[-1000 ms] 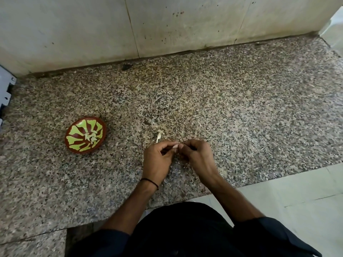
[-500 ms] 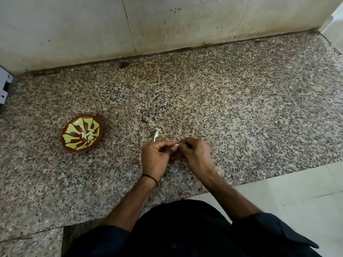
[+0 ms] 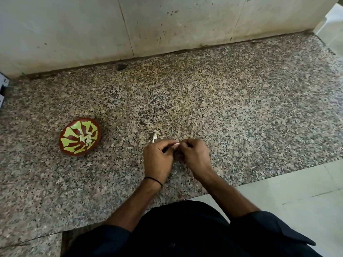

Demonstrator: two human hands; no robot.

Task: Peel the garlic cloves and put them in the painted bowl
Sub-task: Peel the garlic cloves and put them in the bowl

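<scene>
Two hands, centre of the frame, held low over the granite counter (image 3: 241,117), dark sleeves below them.

Left hand (image 3: 157,158), black cord (image 3: 154,180) at the wrist: fingers curled, thumb and forefinger pinching one end of a garlic clove (image 3: 175,144).

Right hand (image 3: 194,154): fingers curled too, tips closed on the other end of the same clove. Judged purpose: one hand steadies while the other picks at the skin, low down so that scraps drop on the stone. Only a pale sliver of clove shows, so the skin left on it cannot be told.

One pale scrap (image 3: 155,135), on the counter just beyond the left knuckles; probably stalk or shed skin.

One painted bowl (image 3: 74,145), middle left, well apart from the hands: red-brown, yellow-green pattern. Contents: a small cluster of peeled cloves (image 3: 86,139) at its centre. Likely set aside to keep it free of skins.

Stained tile wall (image 3: 176,25), top of the frame.
</scene>
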